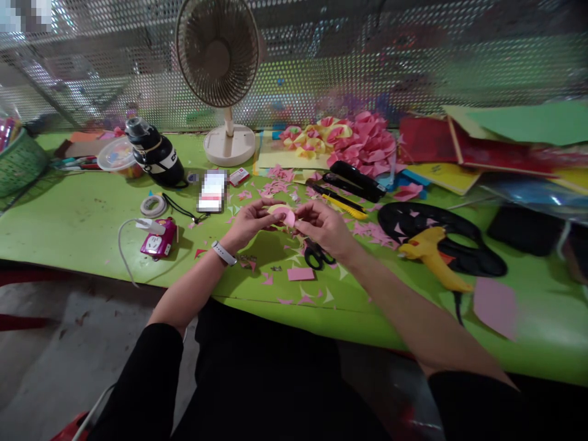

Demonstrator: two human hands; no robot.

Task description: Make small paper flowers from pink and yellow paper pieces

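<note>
Between my two hands, above the green table (257, 257), is a small curved piece of pink paper (285, 215) with some pale yellow beside it. My left hand (256, 222) pinches its left side with thumb and fingers. On the right edge, my right hand (324, 225) has its fingertips closed on the same piece. Black-handled scissors (314, 255) lie just below my right hand. Near them rests a small pink paper rectangle (301, 274). Pink and pale scraps (374, 233) are scattered around both hands.
Behind my hands are a pile of pink paper flowers (367, 144), a black stapler (353, 181) and a yellow cutter (344, 205). A yellow glue gun (432, 257) lies right. A fan (228, 147), phone (212, 191), black bottle (158, 159) and pink power adapter (159, 240) stand left.
</note>
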